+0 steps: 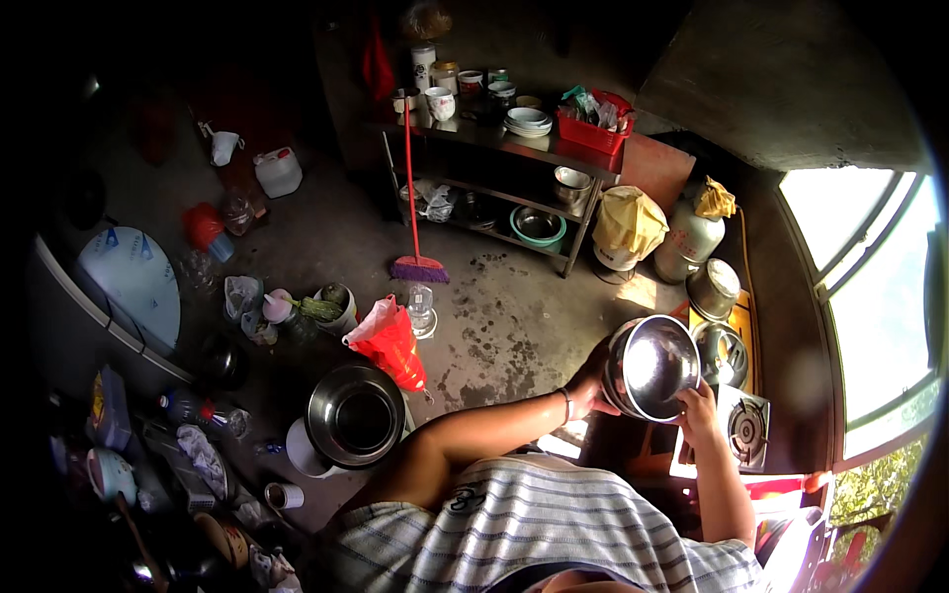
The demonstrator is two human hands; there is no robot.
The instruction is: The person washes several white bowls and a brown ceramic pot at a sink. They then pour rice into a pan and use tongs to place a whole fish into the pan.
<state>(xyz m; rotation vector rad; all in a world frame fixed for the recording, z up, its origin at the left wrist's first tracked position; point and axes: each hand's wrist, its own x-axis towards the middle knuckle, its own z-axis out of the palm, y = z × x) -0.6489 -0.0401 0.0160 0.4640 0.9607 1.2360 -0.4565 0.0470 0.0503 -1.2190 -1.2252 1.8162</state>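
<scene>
A shiny stainless steel bowl is held up in front of me, tilted so its bright interior faces the camera. My left hand grips its left side, with some fingers hidden behind the wall. At the lower right, my right hand has its thumb over the rim. A second metal edge along the left side suggests another bowl nested behind, but I cannot tell for sure. Just right of the hands is a gas burner, with a metal lid and an upturned metal pot beyond it.
A metal shelf table carries plates and a red basket. A red-handled broom leans against it. Gas cylinder stands by the wall. On the floor are a red plastic bag and a metal basin atop a white bucket.
</scene>
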